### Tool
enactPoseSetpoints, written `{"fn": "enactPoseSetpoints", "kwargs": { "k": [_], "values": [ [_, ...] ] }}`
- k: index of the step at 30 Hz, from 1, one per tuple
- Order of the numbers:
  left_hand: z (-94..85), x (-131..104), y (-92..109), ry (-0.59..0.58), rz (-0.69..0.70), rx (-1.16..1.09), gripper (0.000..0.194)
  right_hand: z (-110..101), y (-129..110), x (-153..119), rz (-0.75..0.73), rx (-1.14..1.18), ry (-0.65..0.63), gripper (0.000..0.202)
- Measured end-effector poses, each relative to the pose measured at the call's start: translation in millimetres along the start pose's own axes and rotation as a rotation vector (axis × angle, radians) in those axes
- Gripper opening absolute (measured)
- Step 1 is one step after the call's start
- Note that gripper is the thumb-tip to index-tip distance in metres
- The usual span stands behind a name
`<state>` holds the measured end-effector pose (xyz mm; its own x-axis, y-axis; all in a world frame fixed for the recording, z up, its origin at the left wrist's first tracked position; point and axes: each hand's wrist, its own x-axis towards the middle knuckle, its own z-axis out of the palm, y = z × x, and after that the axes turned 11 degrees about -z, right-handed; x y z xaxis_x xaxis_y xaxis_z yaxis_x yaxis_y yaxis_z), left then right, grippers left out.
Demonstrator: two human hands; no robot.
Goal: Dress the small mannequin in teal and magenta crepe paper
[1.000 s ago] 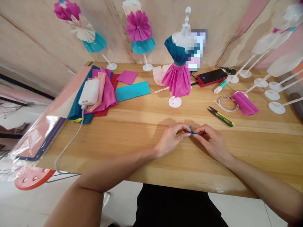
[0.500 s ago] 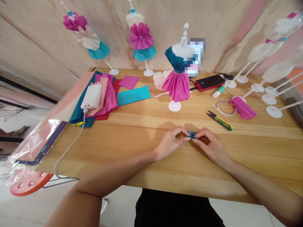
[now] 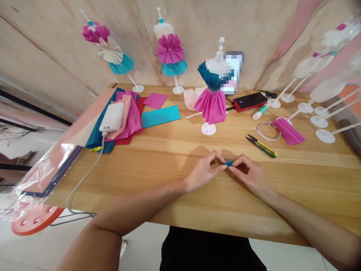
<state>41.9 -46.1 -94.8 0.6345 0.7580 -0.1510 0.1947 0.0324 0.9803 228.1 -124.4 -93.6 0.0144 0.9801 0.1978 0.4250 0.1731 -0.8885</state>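
Note:
Between my two hands, just above the wooden table [image 3: 169,180], is a small piece of pleated dark teal paper [image 3: 228,163]. My left hand [image 3: 205,168] pinches its left end between thumb and fingertips. At its right end, my right hand [image 3: 248,171] grips it the same way. Beyond the hands stands a small white doll-like dress form [image 3: 208,128] wearing a teal top [image 3: 212,79] and a gathered pink skirt [image 3: 211,106]. Thread snips [image 3: 262,146] with yellow and green handles lie to the right of my right hand.
Two decorated dress forms [image 3: 170,49] stand at the back left. Folded coloured paper [image 3: 134,120] lies under a white power bank [image 3: 112,117]. A turquoise strip [image 3: 161,116], glue stick [image 3: 260,112], coiled cable [image 3: 269,131], pink roll [image 3: 290,131] and black-red power bank [image 3: 250,101] surround the middle. Several bare forms [image 3: 324,136] stand right.
The camera view has tilted up slightly, so the table things sit a little lower. The teal paper looks flatter between my fingers; both hands keep their pinch on it.

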Motion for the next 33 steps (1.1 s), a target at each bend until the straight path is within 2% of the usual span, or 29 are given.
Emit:
{"fn": "enactPoseSetpoints", "kwargs": {
  "k": [5,9,14,18,21,23,24,27,29,33],
  "values": [
    [2.2,-0.4,-2.8,-0.017,0.024,-0.073,0.03,2.1,2.0,0.5,0.032,0.176,-0.028,0.042],
    [3.3,-1.9,-4.7,-0.004,-0.006,-0.031,0.032,-2.0,-5.2,1.7,0.038,0.065,-0.1,0.026],
    [4.4,-1.8,-1.7,0.04,0.032,-0.015,0.042,-6.0,-11.6,-0.2,-0.008,0.047,-0.008,0.022],
    [3.6,-2.3,3.5,0.019,0.119,0.085,0.029,-2.9,-14.2,-3.5,-0.048,0.057,0.01,0.02],
    [1.9,-1.9,3.6,0.02,0.114,0.032,0.026,-8.1,-15.0,0.2,-0.066,0.015,-0.084,0.021],
    [-0.2,-0.3,2.0,0.046,0.066,-0.034,0.027,-21.3,-11.1,6.7,-0.11,-0.111,-0.14,0.028],
    [-1.4,0.8,1.2,0.064,0.032,-0.071,0.028,-30.8,-7.0,10.5,-0.157,-0.235,-0.117,0.035],
    [-4.9,4.1,0.1,0.096,-0.077,-0.208,0.03,-62.7,12.8,19.5,-0.265,-0.82,0.061,0.039],
    [-6.5,5.4,0.0,0.083,-0.129,-0.296,0.033,-78.9,28.2,22.0,-0.241,-1.075,0.012,0.039],
    [-7.7,5.2,-1.2,0.062,-0.164,-0.433,0.035,-88.2,43.6,21.8,-0.25,-1.277,-0.154,0.04]
  ]
}}
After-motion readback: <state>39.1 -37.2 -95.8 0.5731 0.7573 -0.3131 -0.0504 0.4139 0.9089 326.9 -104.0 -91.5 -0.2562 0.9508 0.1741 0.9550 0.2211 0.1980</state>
